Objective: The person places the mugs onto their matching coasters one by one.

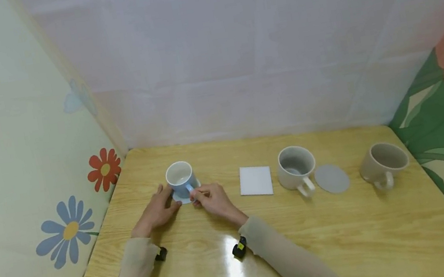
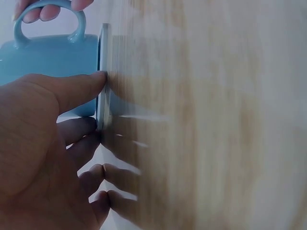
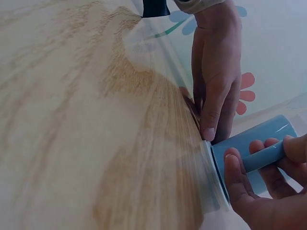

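Note:
A light blue mug with a white inside stands upright on a round pale blue coaster at the left of the table. My right hand holds the mug by its handle, thumb on one side and fingers on the other. On the coaster's left side is my left hand. Its thumb and fingers pinch the coaster's rim, close beside the mug's base, as the left wrist view shows. The lower fingertips of that hand rest on the wooden table.
Right of the hands lies a white square coaster. Beyond it stand a pale grey mug, a round grey coaster and a beige mug. A pale cloth wall borders the table's back edge; flowered panels flank it.

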The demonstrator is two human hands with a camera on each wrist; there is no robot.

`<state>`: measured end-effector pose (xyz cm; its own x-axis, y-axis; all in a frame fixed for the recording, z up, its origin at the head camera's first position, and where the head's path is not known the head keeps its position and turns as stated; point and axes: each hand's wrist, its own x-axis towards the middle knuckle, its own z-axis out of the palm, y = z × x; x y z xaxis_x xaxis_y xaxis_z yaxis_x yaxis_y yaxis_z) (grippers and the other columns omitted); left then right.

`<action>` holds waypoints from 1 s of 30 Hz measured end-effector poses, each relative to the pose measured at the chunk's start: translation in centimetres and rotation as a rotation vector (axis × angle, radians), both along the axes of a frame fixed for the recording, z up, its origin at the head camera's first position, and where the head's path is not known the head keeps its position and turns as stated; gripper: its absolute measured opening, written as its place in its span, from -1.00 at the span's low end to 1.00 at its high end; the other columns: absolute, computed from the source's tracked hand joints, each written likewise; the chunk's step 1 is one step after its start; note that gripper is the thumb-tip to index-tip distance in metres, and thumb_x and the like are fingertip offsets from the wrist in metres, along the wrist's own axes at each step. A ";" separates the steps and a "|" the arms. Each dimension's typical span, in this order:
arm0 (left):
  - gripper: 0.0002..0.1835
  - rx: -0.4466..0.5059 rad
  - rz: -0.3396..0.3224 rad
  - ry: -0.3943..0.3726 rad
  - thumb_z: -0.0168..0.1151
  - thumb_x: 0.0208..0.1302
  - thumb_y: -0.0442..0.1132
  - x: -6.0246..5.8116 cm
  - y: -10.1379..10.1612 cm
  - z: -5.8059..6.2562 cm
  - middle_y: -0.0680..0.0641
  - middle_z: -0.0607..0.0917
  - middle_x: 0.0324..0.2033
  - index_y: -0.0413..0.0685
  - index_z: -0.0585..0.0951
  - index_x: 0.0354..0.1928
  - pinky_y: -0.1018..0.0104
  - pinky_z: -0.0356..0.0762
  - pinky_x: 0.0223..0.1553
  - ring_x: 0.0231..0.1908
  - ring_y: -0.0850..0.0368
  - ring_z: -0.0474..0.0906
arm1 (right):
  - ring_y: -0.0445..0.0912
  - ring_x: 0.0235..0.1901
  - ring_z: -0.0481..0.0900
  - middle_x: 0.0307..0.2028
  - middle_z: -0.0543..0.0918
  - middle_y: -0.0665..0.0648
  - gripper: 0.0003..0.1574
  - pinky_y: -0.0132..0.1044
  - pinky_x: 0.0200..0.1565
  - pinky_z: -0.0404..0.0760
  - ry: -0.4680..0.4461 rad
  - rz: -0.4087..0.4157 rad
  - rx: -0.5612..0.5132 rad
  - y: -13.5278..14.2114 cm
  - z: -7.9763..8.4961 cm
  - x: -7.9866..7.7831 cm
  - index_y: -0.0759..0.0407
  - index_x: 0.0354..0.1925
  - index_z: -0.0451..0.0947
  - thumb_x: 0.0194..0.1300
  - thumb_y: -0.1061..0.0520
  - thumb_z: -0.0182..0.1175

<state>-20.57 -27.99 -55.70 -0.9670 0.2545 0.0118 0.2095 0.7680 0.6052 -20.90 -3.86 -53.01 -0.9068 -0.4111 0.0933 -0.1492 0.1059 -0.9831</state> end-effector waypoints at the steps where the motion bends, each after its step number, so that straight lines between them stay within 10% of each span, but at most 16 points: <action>1: -0.20 -0.001 0.000 0.000 0.26 0.50 -0.16 -0.1 0.0 -0.1 -0.42 0.31 0.56 -0.15 0.18 0.67 -0.61 -0.12 0.53 0.59 -0.63 -0.10 | 0.27 -0.25 0.83 -0.23 0.82 0.39 -0.72 -0.14 -0.17 0.86 -0.001 0.003 0.000 0.0 0.0 0.0 0.47 -0.10 0.77 0.55 0.24 0.24; 23: -0.21 -0.014 0.015 -0.034 0.26 0.52 -0.12 -0.2 0.7 0.0 -0.44 0.27 0.58 -0.18 0.20 0.65 -0.59 -0.05 0.53 0.60 -0.60 -0.07 | 0.30 -0.20 0.83 -0.20 0.81 0.46 -0.68 -0.08 -0.13 0.87 -0.081 0.016 0.004 0.3 0.0 0.0 0.50 -0.11 0.77 0.58 0.22 0.21; 30: -0.25 -0.033 0.059 -0.038 0.27 0.51 -0.13 0.7 0.8 2.0 -0.51 0.27 0.55 -0.12 0.26 0.64 -0.64 0.14 0.44 0.55 -0.64 0.06 | 0.14 -0.21 0.83 -0.25 0.86 0.28 -0.67 -0.52 -0.31 0.63 -0.005 -0.010 0.141 0.2 0.7 -0.1 0.30 -0.17 0.85 0.57 0.11 0.25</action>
<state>-19.84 -27.15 -53.75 -0.9800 0.1962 -0.0326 0.1404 0.7983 0.5857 -21.02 -3.67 -52.32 -0.9115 -0.4102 0.0307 -0.1424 0.2445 -0.9591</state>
